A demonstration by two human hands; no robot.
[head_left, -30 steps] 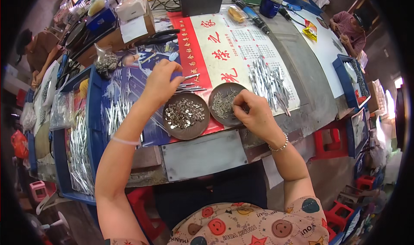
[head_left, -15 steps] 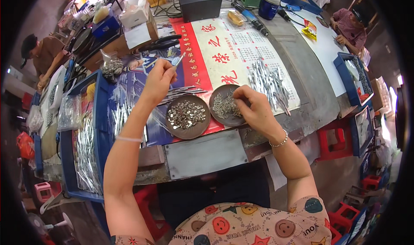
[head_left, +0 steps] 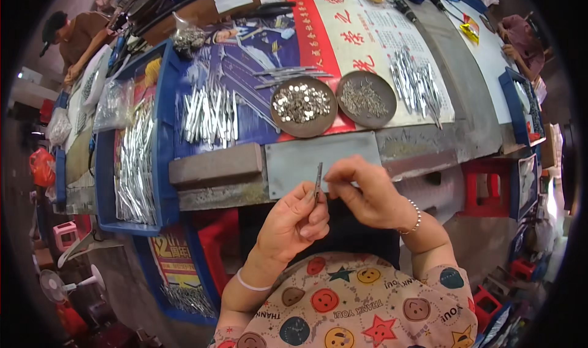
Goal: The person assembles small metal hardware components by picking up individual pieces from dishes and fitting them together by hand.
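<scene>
Close to my body, just in front of the table edge, my left hand (head_left: pixel 293 218) pinches a slim metal strip (head_left: pixel 319 177) that stands nearly upright. Beside it on the right is my right hand (head_left: pixel 370 195), thumb and fingertips pressed together near the strip; whatever they hold is too small to make out. Beyond my hands sit two round brown dishes. The left dish (head_left: pixel 301 130) carries small shiny metal discs (head_left: pixel 303 102). In the right dish (head_left: pixel 392 112) lie tiny thin metal pieces (head_left: pixel 364 98).
Loose metal strips lie in piles (head_left: pixel 210 115) on the left and on the calendar sheet (head_left: pixel 416 84) at right. A blue bin (head_left: pixel 168 192) of strips stands at the left. A grey block (head_left: pixel 214 166) rests at the table edge. Other people (head_left: pixel 82 35) sit at both sides.
Both hands have drawn back from the table toward my body and come together. My right hand has left the dish of tiny pieces. The whole view has tilted downward.
</scene>
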